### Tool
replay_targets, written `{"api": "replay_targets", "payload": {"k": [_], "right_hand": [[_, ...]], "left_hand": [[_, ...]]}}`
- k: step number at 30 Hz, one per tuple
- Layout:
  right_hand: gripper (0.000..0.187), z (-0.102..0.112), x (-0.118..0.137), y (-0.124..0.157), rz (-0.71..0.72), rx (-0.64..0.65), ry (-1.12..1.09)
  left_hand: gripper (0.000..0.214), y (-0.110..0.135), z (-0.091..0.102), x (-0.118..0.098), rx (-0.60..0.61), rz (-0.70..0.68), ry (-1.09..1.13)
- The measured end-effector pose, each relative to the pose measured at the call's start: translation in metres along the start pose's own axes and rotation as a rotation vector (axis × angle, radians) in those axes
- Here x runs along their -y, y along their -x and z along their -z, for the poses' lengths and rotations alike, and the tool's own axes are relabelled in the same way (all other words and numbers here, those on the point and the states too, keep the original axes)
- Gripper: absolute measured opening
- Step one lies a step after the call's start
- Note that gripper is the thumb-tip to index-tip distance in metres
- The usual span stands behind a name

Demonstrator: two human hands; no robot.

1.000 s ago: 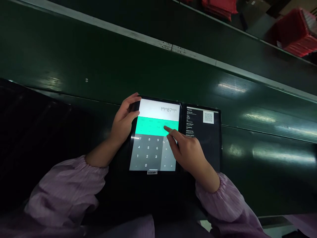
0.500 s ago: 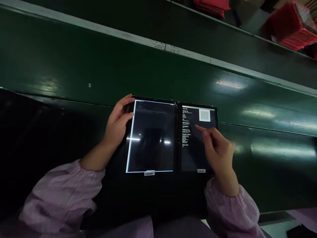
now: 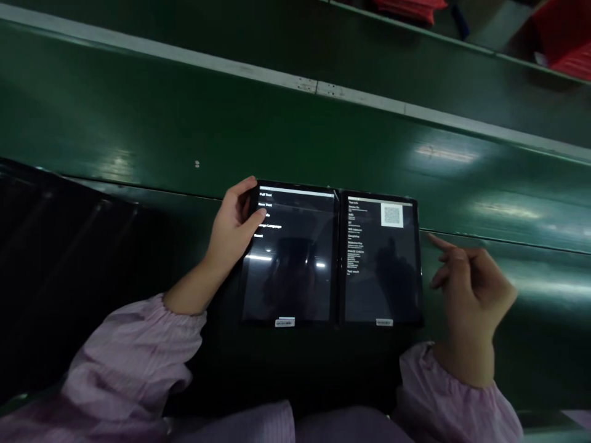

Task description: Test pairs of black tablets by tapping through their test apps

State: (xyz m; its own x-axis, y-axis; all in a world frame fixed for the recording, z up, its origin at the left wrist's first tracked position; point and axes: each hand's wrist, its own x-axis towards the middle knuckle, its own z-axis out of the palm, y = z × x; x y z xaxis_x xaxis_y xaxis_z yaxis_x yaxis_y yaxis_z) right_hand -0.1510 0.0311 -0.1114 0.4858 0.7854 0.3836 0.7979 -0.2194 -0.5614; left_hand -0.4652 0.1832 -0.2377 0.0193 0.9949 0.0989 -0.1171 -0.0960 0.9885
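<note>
Green bench [image 3: 277, 135] gleams beyond the left tablet [image 3: 289, 283], red packs [image 3: 413, 8] farther; left hand [image 3: 233, 227] clasps that tablet, half-open right hand [image 3: 475, 289] holds nothing!

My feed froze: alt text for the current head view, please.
The left tablet shows a text menu; the right tablet beside it, test info and a QR code. The left hand holds the left tablet's left edge; the right hand is apart from both, to their right.

On the left tablet [image 3: 286, 289], "Full Test", "Item Test", "Reset" and a partly hidden "ange Language" are displayed; on the right tablet [image 3: 364, 298], "Test Info", "Device Sn", "GoogleKey", "PHASE CHECK" and "Test result" are listed beside a QR code [image 3: 392, 215].
</note>
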Motion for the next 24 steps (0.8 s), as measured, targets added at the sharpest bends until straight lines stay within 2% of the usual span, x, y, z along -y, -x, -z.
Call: {"api": "replay_targets", "payload": {"k": [3, 6, 8, 11, 14, 17, 19, 21, 24], "right_hand": [[0.039, 0.004, -0.023, -0.01, -0.188, -0.116, 0.036], [0.05, 0.003, -0.042, -0.013, -0.256, -0.053, 0.148], [0.055, 0.0, -0.045, -0.009, -0.22, 0.05, 0.173], [0.054, -0.005, -0.032, -0.002, -0.114, 0.171, 0.189], [0.05, -0.005, -0.017, 0.003, -0.081, 0.216, 0.271], [0.048, 0.0, -0.014, 0.005, -0.079, 0.258, 0.328], [0.046, 0.005, -0.015, 0.006, -0.062, 0.258, 0.343], [0.04, 0.008, -0.012, 0.009, -0.015, 0.204, 0.36], [0.028, 0.008, 0.005, 0.017, 0.115, 0.114, 0.355]], "left_hand": [[0.048, 0.001, 0.0, -0.002, -0.027, 0.008, -0.007], [0.038, 0.002, 0.002, -0.005, -0.035, 0.033, 0.012], [0.034, 0.003, 0.003, -0.005, -0.018, 0.047, 0.028], [0.037, 0.003, 0.002, -0.003, -0.026, 0.032, 0.075], [0.045, 0.0, 0.002, 0.002, -0.044, -0.008, 0.157], [0.051, -0.004, 0.005, 0.006, 0.023, -0.007, 0.204], [0.052, -0.006, 0.008, 0.008, 0.063, -0.006, 0.207], [0.053, -0.007, 0.01, 0.009, 0.074, -0.01, 0.202], [0.05, -0.005, 0.009, 0.009, 0.063, -0.032, 0.195]]}}
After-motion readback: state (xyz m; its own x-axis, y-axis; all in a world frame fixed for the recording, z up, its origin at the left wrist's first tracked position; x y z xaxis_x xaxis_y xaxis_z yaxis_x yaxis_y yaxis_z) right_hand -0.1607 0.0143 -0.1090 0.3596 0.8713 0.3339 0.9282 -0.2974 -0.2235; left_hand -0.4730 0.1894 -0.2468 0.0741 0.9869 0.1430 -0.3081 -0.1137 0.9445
